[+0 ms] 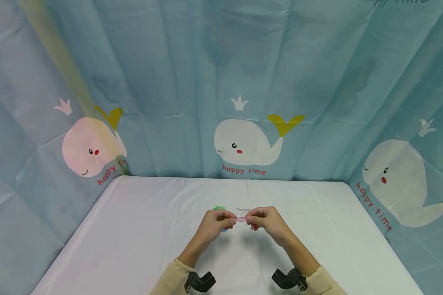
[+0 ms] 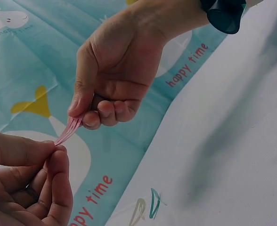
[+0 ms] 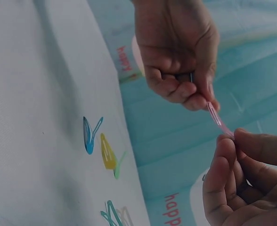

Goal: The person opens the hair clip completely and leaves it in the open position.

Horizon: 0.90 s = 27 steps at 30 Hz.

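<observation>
A pink snap hair clip [image 1: 241,219] is stretched between the fingertips of both hands, held just above the table. My left hand [image 1: 216,221] pinches one end of it between thumb and forefinger, and my right hand [image 1: 266,221] pinches the other. Close up in the left wrist view, the pink clip [image 2: 69,131] shows narrow slits along its length. Fingers cover both its ends, so I cannot tell whether it is snapped. In the right wrist view, the clip [image 3: 215,115] appears edge-on and slightly bent.
On the white table [image 1: 140,237] lie a blue clip [image 3: 88,139], a yellow clip [image 3: 108,151], a green clip [image 3: 118,170], a teal clip [image 3: 111,214] and a pale beige clip [image 3: 126,216]. A blue curtain [image 1: 177,90] with whale prints hangs behind.
</observation>
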{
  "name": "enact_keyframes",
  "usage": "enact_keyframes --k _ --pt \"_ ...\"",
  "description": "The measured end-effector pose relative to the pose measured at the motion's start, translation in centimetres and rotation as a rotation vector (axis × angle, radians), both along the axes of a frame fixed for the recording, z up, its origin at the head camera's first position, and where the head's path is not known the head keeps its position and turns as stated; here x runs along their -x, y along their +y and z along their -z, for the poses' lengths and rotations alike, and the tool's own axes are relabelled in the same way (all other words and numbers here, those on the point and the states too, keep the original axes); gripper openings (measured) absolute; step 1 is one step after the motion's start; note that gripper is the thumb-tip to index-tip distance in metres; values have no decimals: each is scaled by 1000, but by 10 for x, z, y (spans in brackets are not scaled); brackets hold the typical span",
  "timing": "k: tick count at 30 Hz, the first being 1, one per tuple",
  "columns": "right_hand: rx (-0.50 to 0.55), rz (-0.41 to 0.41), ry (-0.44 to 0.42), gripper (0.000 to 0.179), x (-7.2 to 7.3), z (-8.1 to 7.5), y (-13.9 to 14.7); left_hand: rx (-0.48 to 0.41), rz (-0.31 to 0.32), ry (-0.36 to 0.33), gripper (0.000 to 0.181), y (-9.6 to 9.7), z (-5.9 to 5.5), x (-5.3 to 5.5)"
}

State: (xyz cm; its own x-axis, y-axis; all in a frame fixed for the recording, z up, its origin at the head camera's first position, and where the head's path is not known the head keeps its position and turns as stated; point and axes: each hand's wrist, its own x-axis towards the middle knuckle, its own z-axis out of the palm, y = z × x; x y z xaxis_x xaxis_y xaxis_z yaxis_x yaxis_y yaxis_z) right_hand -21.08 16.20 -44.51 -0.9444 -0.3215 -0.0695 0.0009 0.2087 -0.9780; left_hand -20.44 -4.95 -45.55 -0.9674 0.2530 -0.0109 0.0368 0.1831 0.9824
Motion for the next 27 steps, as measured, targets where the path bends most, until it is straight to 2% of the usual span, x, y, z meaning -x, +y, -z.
enact_keyframes --k 12,27 --pt "4 20 10 25 0 1 -1 24 5 -19 17 0 1 1" --pt "4 31 11 24 -1 4 0 -12 13 -20 16 0 3 0"
